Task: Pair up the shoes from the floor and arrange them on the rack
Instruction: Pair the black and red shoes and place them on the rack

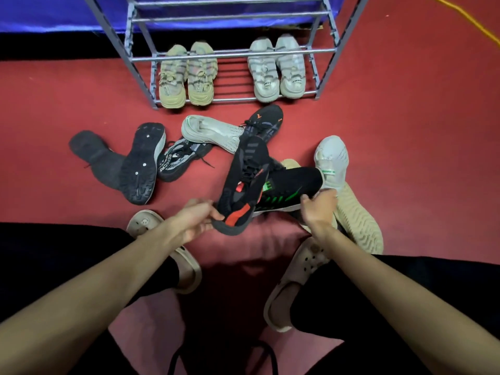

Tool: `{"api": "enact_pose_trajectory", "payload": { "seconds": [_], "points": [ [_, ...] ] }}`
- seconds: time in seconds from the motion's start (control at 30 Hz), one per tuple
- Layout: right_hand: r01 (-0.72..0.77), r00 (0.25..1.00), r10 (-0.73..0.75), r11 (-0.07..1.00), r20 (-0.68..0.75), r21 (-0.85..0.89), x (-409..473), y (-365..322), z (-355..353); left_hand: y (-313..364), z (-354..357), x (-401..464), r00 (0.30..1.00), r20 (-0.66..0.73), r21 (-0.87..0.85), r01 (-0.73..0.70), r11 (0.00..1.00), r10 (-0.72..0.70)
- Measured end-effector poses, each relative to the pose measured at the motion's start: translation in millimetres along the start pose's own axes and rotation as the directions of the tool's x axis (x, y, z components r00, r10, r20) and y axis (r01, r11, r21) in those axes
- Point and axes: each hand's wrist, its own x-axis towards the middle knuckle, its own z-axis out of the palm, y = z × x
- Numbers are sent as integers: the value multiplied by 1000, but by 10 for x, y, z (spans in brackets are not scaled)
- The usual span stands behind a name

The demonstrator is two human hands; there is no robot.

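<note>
Rack [270, 51], upper centre of frame: grey metal bars. Its lowest shelf carries a beige pair [188, 74] at left and a white pair [276, 69] at right, toes pointing away. On the red floor below: two dark shoes sole-up [127, 166] at left, a black-and-white knit shoe [178, 161], a white shoe on its side [213, 132], a black-and-orange shoe [266, 119]. Centre: black shoe with red heel [243, 180], raised, across a black shoe with green stripes [292, 185]. Right: a white shoe [332, 161] and a cream shoe sole-up [357, 220].

This looks like an indoor room set up for sorting footwear, not clearly a home: a red carpeted floor [405, 104], a grey metal-tube shoe rack [224, 54] against a shiny blue fabric backdrop [54, 14], loose sneakers [211, 132] strewn about, and a yellow cable [476, 23] trailing across one corner.
</note>
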Motion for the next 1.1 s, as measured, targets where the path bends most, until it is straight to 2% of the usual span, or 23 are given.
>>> {"api": "enact_pose_trajectory", "payload": {
  "seconds": [0.07, 0.1, 0.2, 0.3, 0.37, 0.47, 0.57, 0.7, 0.87, 1.0, 1.1],
  "points": [
    [-161, 986, 163, 984, 24, -73, 154, 44, -23, -25, -73, 24, 1000, 6, -24, 12, 1000, -12],
    [-202, 977, 203, 979, 69, -20, 201, 38, -39, -32, -100, 26, 1000, 11, -32, 16, 999, -16],
    [-216, 966, 182, 957, 183, 192, 325, 38, -28, -34, -109, 19, 1000, 16, -57, 23, 998, -22],
    [-178, 980, 151, 957, 131, 227, 333, -3, -12, -45, -95, 29, 1000, 17, -99, 10, 995, -8],
    [-87, 995, 78, 983, 63, 159, 270, -61, -14, -16, -126, 36, 1000, 23, -134, 11, 991, -8],
    [180, 983, -183, 980, 31, 85, 134, -142, -60, 57, -211, 20, 998, 57, -133, 2, 991, 6],
    [357, 925, -368, 927, 92, 111, 134, -208, -39, 130, -320, 31, 997, 60, -155, -28, 988, 38],
    [475, 852, -481, 876, 206, 83, 117, -280, 220, 236, -451, 13, 996, 63, -170, -49, 984, 60],
    [409, 824, -437, 899, 361, 155, 25, -468, 859, 214, -594, 50, 999, 32, -208, -25, 978, 33],
    [239, 838, -320, 943, 441, 230, -68, -675, 1320, 171, -699, 91, 1000, 23, -234, -6, 972, 12],
    [142, 831, -234, 967, 504, 213, -126, -761, 1343, 146, -722, 138, 1000, 6, -261, 14, 965, -13]
  ]
}}
